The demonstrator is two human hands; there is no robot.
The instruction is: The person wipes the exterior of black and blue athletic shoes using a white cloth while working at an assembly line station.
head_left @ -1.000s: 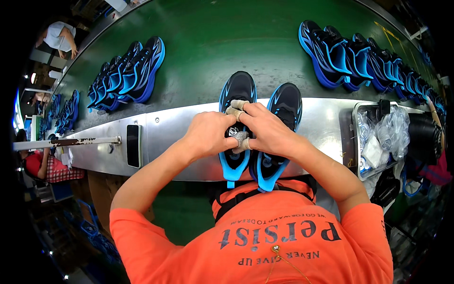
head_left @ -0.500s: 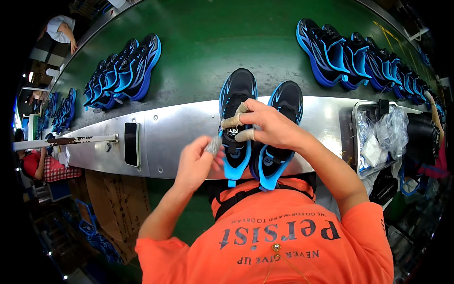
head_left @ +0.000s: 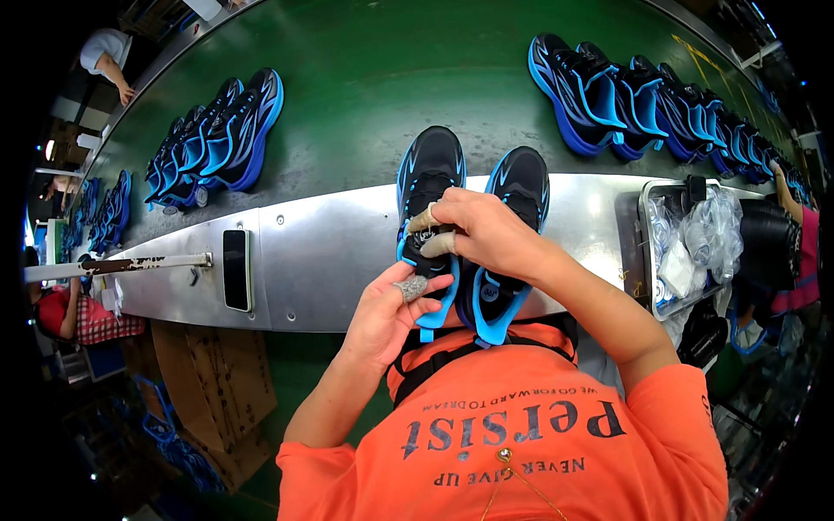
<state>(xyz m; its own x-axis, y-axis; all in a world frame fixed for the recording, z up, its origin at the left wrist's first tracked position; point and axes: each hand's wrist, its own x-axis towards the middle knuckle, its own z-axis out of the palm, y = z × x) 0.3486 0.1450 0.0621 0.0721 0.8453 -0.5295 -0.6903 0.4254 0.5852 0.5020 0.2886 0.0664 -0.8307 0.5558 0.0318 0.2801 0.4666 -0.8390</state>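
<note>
Two black and blue sneakers stand side by side on the metal table edge, toes pointing away from me: the left sneaker [head_left: 434, 154] and the right sneaker [head_left: 523, 178]. My right hand [head_left: 491, 233] reaches over both, its pale-covered fingertips closed on the tongue and lace area of the left sneaker. What lies under those fingertips is mostly hidden. Beside that sneaker's collar is my left hand [head_left: 389, 311], fingers apart and a grey wrap on one of them. Its fingertips reach the collar's edge; nothing shows in its grasp.
More matching sneakers stand in a left row [head_left: 248, 130] and a right row [head_left: 573, 95] on the green surface [head_left: 391, 61]. A phone [head_left: 236, 269] lies left, near a metal bar [head_left: 130, 265]. At right sits a bin [head_left: 660, 300] of plastic-wrapped items. Other people work at both sides.
My left hand has moved right and up to the left sneaker's collar. My right hand stays at its tongue, with the fingertips slightly shifted. The whole view has shifted slightly.
</note>
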